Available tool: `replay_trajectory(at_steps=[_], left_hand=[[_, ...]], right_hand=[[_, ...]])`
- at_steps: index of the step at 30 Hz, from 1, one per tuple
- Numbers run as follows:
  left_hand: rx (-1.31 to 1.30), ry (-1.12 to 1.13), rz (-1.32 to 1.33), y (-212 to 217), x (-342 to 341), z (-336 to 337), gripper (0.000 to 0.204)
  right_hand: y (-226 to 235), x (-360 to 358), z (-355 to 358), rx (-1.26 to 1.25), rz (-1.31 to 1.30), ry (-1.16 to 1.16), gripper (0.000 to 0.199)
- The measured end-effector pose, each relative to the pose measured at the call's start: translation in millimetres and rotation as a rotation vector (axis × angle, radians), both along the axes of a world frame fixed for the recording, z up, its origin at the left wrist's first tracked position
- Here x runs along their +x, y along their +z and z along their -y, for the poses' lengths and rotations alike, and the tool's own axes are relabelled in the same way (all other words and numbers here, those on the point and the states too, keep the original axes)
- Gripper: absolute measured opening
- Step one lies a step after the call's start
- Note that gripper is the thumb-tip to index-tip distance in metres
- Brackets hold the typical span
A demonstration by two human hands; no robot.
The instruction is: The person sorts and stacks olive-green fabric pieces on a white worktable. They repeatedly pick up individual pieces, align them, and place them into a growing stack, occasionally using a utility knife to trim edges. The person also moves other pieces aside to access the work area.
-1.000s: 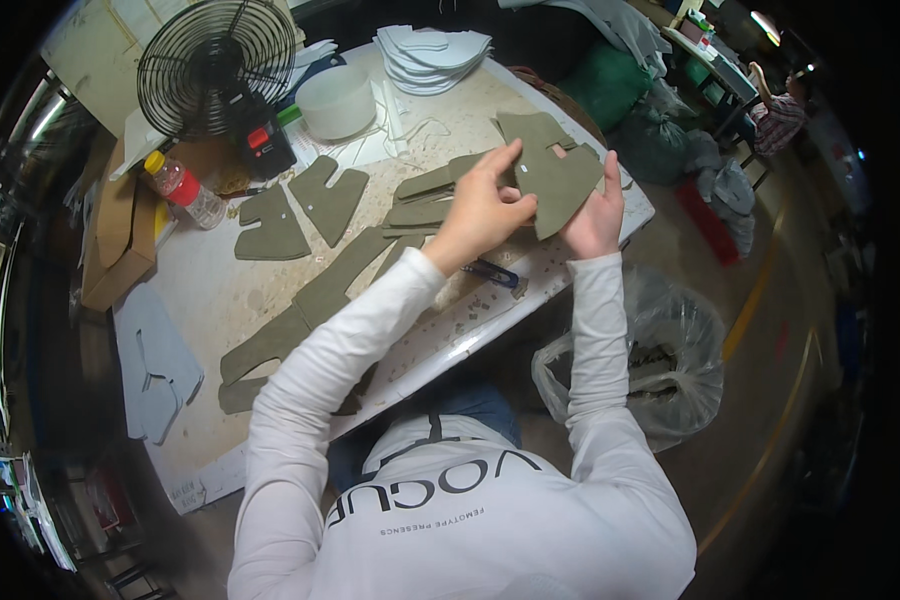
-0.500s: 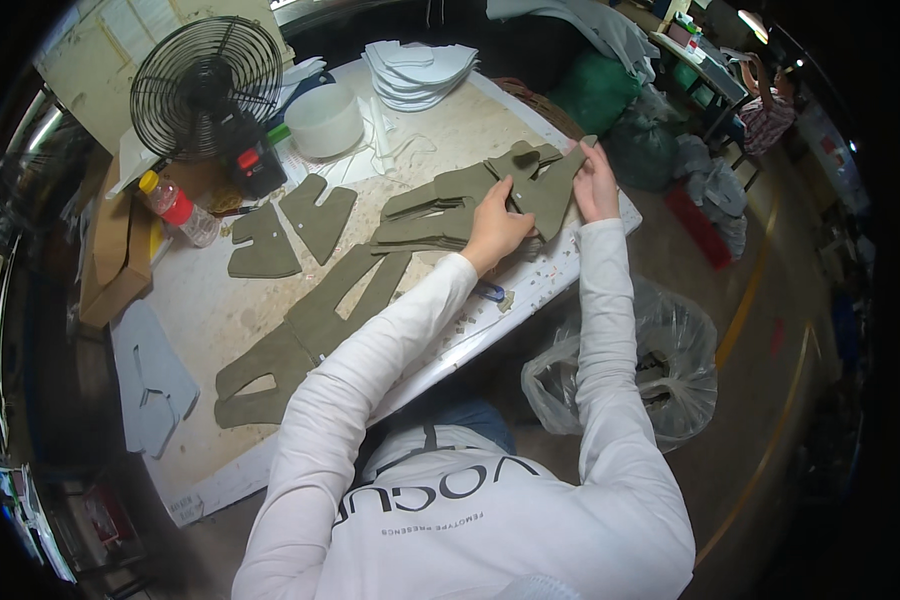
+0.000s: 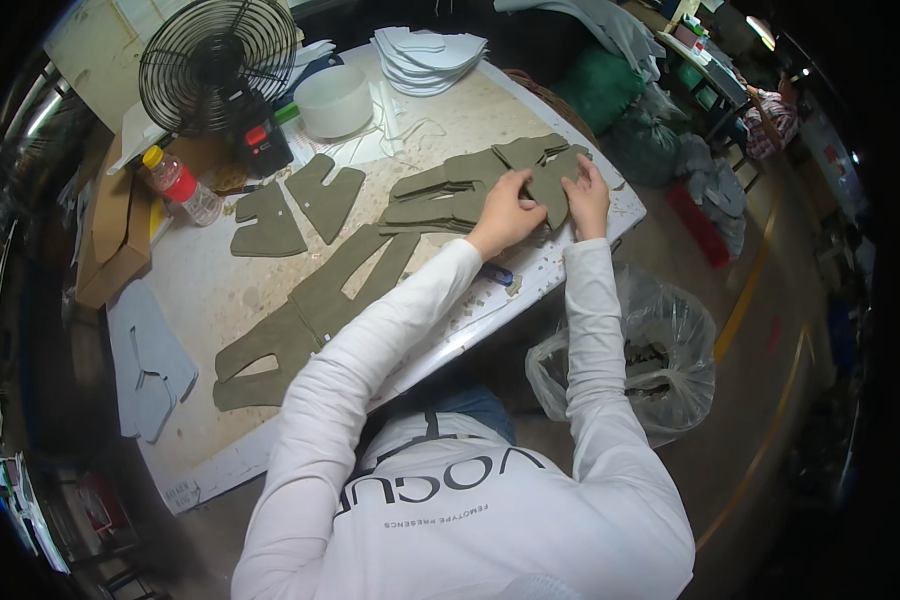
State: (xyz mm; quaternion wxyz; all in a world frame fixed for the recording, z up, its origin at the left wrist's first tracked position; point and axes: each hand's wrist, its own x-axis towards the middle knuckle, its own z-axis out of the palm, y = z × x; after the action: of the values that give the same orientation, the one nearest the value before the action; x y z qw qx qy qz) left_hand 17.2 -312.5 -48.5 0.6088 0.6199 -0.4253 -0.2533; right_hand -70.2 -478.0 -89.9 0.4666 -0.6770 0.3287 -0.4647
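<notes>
One green piece (image 3: 549, 188) lies between my left hand (image 3: 507, 214) and right hand (image 3: 590, 204), close against both, near the table's (image 3: 470, 118) right corner, long axis toward the near edge; whether either pinches, I cannot tell.

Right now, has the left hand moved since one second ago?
Yes. Judged against the fan, the left hand has moved a little to the right, farther from it.
</notes>
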Motion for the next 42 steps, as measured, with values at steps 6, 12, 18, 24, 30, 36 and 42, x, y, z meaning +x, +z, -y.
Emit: replay_trajectory(at_steps=[6,12,18,24,30,36,42], left_hand=[[-0.015,-0.361,0.305,39,-14,-127,0.036],[0.249,-0.271,0.310,77,-14,-261,0.029],[0.239,0.194,0.018,51,-23,-347,0.032],[-0.018,0.676,-0.181,9,-39,-404,0.030],[0.137,0.847,0.062,10,-44,-430,0.020],[0.354,0.612,0.457,19,-54,-399,0.020],[0.318,0.502,0.757,3,-51,-365,0.024]], right_hand=[[14,-9,-23,-0.632,-0.368,-0.035,0.049],[12,9,-55,-0.755,-0.686,0.239,0.040],[-1,19,-40,-0.719,-0.684,0.179,0.042],[-10,13,-22,-0.784,-0.785,0.293,0.051],[54,-9,-62,-0.498,-0.773,0.503,0.042],[80,-15,-216,-0.623,-0.375,0.783,0.016],[54,0,-298,-0.710,-0.214,1.170,0.029]])
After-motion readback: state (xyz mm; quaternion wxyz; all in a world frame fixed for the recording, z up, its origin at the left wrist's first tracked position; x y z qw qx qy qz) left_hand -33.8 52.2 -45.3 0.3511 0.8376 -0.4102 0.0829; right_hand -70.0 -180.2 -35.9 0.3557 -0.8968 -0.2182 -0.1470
